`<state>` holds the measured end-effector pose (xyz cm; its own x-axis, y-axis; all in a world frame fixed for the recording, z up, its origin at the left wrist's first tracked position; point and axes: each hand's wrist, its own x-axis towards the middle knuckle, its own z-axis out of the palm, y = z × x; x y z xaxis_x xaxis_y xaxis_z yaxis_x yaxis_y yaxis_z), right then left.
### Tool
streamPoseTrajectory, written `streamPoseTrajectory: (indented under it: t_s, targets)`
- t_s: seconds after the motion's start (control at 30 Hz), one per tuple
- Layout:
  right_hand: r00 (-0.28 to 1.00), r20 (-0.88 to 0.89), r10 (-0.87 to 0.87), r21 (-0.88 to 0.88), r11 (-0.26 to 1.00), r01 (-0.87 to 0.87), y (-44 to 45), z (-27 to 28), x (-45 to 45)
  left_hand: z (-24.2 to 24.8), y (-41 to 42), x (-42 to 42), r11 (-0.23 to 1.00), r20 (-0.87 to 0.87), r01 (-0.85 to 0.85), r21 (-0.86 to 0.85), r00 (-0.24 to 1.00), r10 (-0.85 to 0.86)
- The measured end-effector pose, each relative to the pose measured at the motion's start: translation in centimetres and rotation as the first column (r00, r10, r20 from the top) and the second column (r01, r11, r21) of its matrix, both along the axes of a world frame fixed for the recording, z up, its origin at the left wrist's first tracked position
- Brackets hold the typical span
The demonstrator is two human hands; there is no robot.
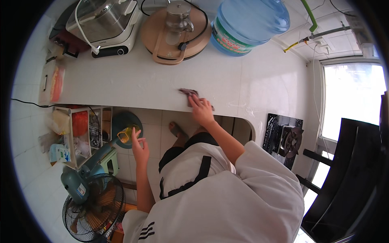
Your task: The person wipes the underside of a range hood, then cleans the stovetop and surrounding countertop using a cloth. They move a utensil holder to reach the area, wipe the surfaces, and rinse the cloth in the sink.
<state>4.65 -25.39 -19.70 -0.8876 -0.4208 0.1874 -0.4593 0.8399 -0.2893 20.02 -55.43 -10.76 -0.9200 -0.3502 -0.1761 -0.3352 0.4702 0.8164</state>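
Note:
My right hand (201, 111) presses a dark brownish cloth (189, 92) onto the white countertop (136, 88), close to its front edge. Parts of the cloth stick out beyond the fingertips and beside the hand. Wet-looking streaks show on the counter to the right of it. My left hand (140, 145) is raised in front of the counter, its fingers apart. Just behind its fingers is a clear container with yellow liquid (124, 136); whether the hand touches it I cannot tell.
Along the counter's back stand a steel-lidded electric cooker (112, 36), a round tan appliance (149, 33) bearing a metal teapot (178, 18), and a large blue water bottle (246, 24). A gas stove (288, 139) lies right. A standing fan (94, 206) and storage rack (71, 121) are left.

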Motion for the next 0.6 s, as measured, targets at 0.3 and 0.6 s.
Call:
streamPoseTrajectory:
  t_s: [0.3,0.6]
  targets:
    - [0.768,-0.137,-0.625,0.096,0.763,0.639,9.7,-2.1,-8.5,-3.0,-1.0,3.9,0.991,0.010,-0.080,0.105,0.997,0.079]
    - [1.000,0.003,-0.018,-0.104,0.994,0.018,4.7,0.4,1.7,-1.9,0.8,0.9,0.995,0.040,0.098,-0.001,0.994,-0.098]
